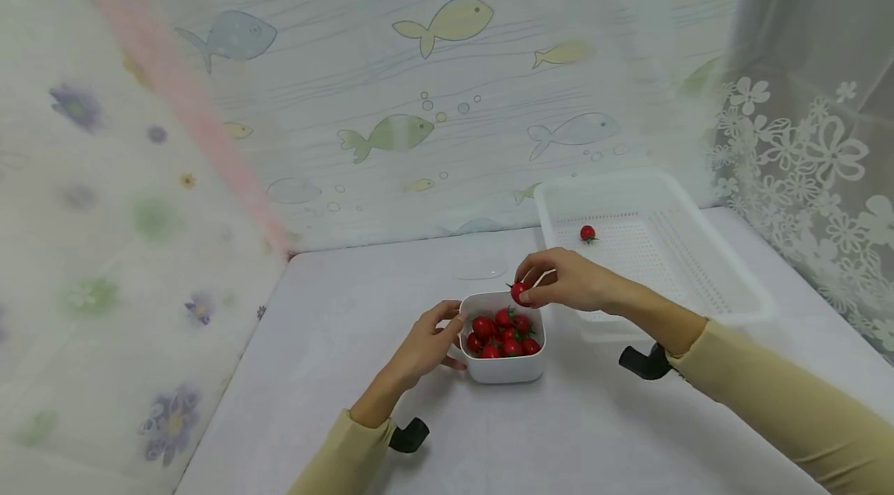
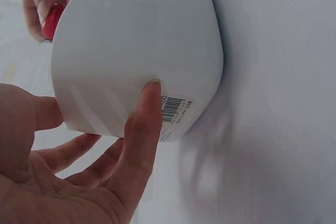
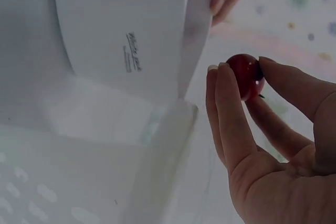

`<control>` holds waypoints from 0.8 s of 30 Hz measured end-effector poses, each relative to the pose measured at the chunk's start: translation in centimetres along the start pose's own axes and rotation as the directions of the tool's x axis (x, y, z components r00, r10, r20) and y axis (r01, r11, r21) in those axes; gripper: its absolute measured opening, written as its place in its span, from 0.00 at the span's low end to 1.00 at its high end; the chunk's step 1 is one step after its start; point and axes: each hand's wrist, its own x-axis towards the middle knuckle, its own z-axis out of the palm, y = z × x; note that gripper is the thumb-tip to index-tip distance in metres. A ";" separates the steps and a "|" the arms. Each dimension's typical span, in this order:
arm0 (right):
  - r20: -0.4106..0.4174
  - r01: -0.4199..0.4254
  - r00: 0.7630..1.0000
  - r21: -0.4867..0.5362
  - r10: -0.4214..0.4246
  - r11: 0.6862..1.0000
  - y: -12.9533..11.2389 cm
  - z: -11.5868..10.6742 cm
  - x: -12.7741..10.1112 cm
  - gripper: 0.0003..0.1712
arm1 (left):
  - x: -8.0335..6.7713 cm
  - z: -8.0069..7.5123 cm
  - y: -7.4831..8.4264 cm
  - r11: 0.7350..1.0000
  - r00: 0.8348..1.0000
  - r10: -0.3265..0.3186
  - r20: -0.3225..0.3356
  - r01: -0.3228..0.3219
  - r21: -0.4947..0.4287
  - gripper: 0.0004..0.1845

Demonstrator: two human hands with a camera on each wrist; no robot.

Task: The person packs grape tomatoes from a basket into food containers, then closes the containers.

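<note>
**One cherry tomato lifted over the white bowl**

We see the right hand [image 1: 569,282] pinching a single cherry tomato [image 1: 518,292] between thumb and fingertips, right above the far rim of the white bowl [image 1: 504,368]. The tomato is small, round and glossy red; in the right wrist view [image 3: 245,74] it shows a dark bit of stem at the side where the thumb meets it, and the fingers lie long and nearly straight against its other side. Only the fingertips close on it; the palm stays open behind.

The left hand [image 1: 426,344] rests against the bowl's left side. From the left wrist view we find its fingers [image 2: 144,129] lying fairly straight on the smooth outer wall, loosely spread, touching rather than wrapping it. A barcode sticker [image 2: 173,111] sits on the bowl beside that fingertip.

The bowl is squarish with rounded corners, plain white, and stands on the pale table [image 1: 335,324]. Inside it lies a heap of more cherry tomatoes [image 1: 504,334], the same shiny red, several with green calyxes showing.

Behind and to the right of the bowl stands a shallow white perforated tray [image 1: 698,301]. One lone tomato [image 1: 587,233] lies on its slotted floor near the far left corner, well apart from the pinched one.
</note>
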 end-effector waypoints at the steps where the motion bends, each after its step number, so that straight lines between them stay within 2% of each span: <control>1: -0.006 0.002 1.000 -0.027 -0.002 1.000 0.1 0.5 0.1 0.14 | 0.0 0.0 0.0 1.000 1.000 -0.001 0.001 0.001 0.000 0.21; 8: 0.011 0.081 0.997 -0.206 -0.081 0.975 0.7 3.5 1.0 0.11 | 0.0 0.1 0.0 1.000 1.000 -0.003 0.006 0.003 -0.003 0.22; 11: 0.010 0.104 0.995 -0.242 -0.104 0.965 0.6 4.3 1.3 0.09 | -0.1 0.1 0.0 1.000 1.000 -0.005 0.005 0.005 -0.007 0.22; 18: -0.004 0.094 0.995 -0.281 -0.099 0.955 0.5 6.0 1.7 0.07 | -0.2 0.1 0.2 1.000 1.000 0.007 -0.001 -0.007 -0.012 0.23; 24: -0.020 0.104 0.993 -0.365 -0.119 0.925 0.4 6.7 2.0 0.09 | -0.2 0.1 0.1 1.000 1.000 0.014 0.006 -0.014 -0.010 0.24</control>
